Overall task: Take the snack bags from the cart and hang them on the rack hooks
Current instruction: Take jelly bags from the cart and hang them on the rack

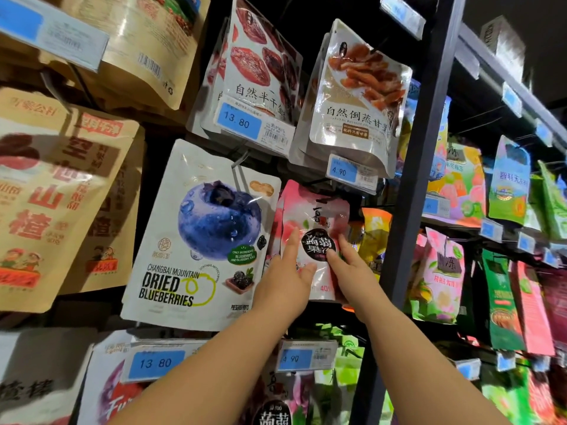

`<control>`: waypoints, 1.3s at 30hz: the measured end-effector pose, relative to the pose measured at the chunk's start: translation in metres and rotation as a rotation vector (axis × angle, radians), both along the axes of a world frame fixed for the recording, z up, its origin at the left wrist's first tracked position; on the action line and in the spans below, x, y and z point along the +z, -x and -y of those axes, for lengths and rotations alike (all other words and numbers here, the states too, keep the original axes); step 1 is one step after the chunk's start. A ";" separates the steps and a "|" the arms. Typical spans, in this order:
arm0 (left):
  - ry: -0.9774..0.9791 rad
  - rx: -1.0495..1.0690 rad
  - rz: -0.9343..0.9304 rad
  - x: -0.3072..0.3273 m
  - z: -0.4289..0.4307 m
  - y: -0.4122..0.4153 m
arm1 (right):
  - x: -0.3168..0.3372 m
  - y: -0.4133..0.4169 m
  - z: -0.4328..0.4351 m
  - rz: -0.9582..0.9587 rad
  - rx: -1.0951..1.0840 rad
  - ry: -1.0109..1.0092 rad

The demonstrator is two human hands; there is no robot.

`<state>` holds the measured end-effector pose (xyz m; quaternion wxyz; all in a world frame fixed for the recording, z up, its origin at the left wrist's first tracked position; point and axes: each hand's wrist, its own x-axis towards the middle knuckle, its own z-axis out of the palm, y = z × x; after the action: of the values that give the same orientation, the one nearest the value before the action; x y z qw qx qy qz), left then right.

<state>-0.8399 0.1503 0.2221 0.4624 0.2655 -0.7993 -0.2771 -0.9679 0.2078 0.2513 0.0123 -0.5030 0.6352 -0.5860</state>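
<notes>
A pink peach snack bag [316, 216] with a black round label hangs at the rack's middle, just under a 4.90 price tag [343, 171]. My left hand [288, 277] touches its lower left with straight fingers, one finger pointing up along the bag. My right hand [346, 265] holds the bag's lower right edge, thumb on the front and fingers behind. More pink bags sit behind it. The hook itself is hidden by the bag and the tag. The cart is out of view.
A white dried-blueberries bag [196, 234] hangs just left. Dried-fruit bags [352, 96] hang above. A dark upright post [420, 167] stands right of the pink bag, with colourful bags [445, 271] beyond. Kraft-paper bags [46, 194] fill the left.
</notes>
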 end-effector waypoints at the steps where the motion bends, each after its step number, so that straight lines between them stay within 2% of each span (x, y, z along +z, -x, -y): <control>1: -0.009 0.011 0.007 -0.001 0.003 0.002 | -0.001 -0.001 0.002 -0.004 -0.006 -0.027; 5: -0.031 0.023 -0.015 -0.010 0.003 0.006 | -0.010 -0.002 0.007 0.007 0.014 -0.041; 11: -0.031 -0.063 -0.154 -0.037 -0.016 0.005 | -0.029 -0.008 -0.010 -0.050 0.059 0.010; 14: -0.034 -0.040 -0.156 -0.051 -0.029 0.001 | -0.040 -0.015 -0.026 -0.078 0.018 0.017; 19: 0.103 0.074 -0.080 -0.068 -0.053 -0.012 | -0.064 -0.032 -0.064 -0.118 -0.068 0.023; 23: 0.263 0.141 -0.070 -0.089 -0.070 -0.012 | -0.097 -0.034 -0.091 -0.127 -0.120 0.051; 26: 0.371 0.140 -0.099 -0.111 -0.087 -0.003 | -0.129 -0.028 -0.124 -0.113 -0.175 -0.001; 30: 0.397 -0.141 -0.002 -0.173 -0.131 0.017 | -0.185 -0.014 -0.183 0.000 -0.282 -0.117; 35: 0.185 -0.560 0.445 -0.297 -0.205 0.037 | -0.284 -0.008 -0.276 0.147 -0.484 -0.341; 39: 0.065 -0.847 0.681 -0.380 -0.260 0.039 | -0.366 -0.021 -0.357 0.405 -0.611 -0.515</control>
<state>-0.8784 0.4107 -0.1582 0.0330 -0.0193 -0.9491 -0.3127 -0.9471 0.5647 -0.1147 0.0877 -0.1478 0.8647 -0.4720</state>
